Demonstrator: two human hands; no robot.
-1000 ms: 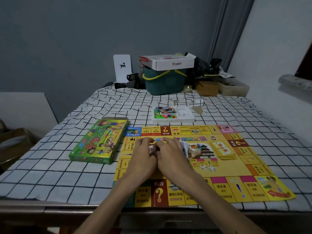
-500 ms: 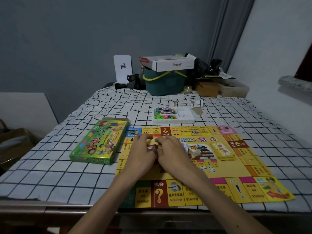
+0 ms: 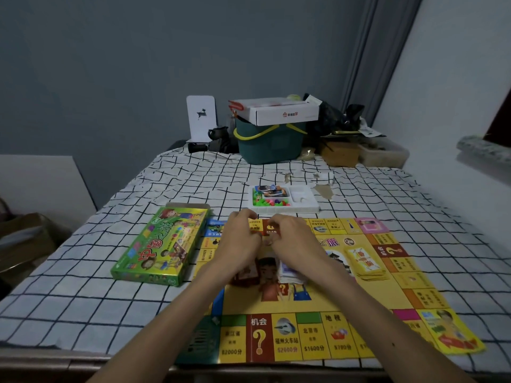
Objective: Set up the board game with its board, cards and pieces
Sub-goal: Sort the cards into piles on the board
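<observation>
Both of my hands hover close together over the far left part of the game board (image 3: 287, 341), left hand (image 3: 240, 241) and right hand (image 3: 297, 240) with fingers curled and tips almost meeting; whether they pinch anything I cannot tell. Under my right wrist a pile of cards (image 3: 289, 272) lies on the board, with a yellow card stack (image 3: 365, 262) further right. The green game box (image 3: 163, 244) lies just left of the board on the checked cloth (image 3: 83, 299), and the white tray of coloured pieces (image 3: 283, 201) sits just past its far edge.
</observation>
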